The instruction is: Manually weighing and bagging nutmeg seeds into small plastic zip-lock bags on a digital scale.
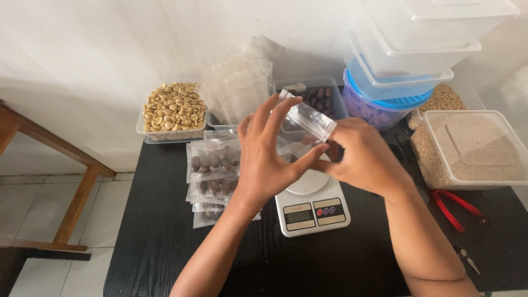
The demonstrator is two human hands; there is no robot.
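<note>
Hands meet above a small white kitchen scale (312, 204) on a black worktop (165, 242), where a person holds an empty clear zip pouch (308, 118) up in the air. The left hand (268, 157) is spread wide, its fingertips (290, 105) pinching the pouch's upper edge and its thumb reaching under toward the other hand. The right hand (364, 157) is curled loosely, gripping the pouch's lower right end; how tightly it closes cannot be made out.

The pouch hangs tilted, directly over the scale's round platform. Held only by the edges, the slick film could slide free and drop onto the scale, or the mouth could stay stuck shut if the fingers pull unevenly.

Just left of the scale lies a stack of filled pouches (212, 179) with dark seeds inside, close enough to the left forearm that a sideways sweep might fan them out or push them off the worktop's edge. Behind stand a tub of pale nuts (173, 110), loose empty bags (239, 82) leaning on the wall, and an open tub of dark seeds (319, 96). To the right, stacked lidded containers (412, 49) tower beside a grain box (473, 148); a careless elbow could tip them. Red-handled pliers (456, 206) rest near the right arm.
</note>
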